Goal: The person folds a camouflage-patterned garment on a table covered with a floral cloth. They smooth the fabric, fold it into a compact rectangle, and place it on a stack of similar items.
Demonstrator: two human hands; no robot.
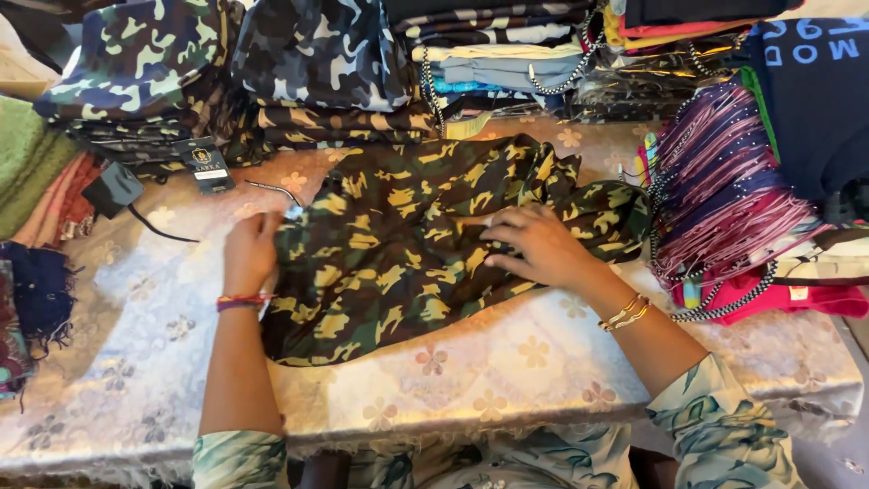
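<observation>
A dark camouflage garment [389, 244] in green, brown and yellow lies spread on a table covered with a shiny floral cloth [507, 371]. My left hand [251, 249] rests on the garment's left edge, fingers curled onto the fabric near a small tag. My right hand [534, 244] lies flat on the middle of the garment, fingers spread and pointing left, pressing the cloth down. Thread bands circle my left wrist and gold bangles my right one.
Folded camouflage clothes [272, 72] are stacked along the back. Striped folded garments [507, 54] sit behind the middle. A pile of pink and purple clothes with beaded cords [733, 199] is on the right. Scarves [36, 172] and a dark hang tag [210, 165] lie at left.
</observation>
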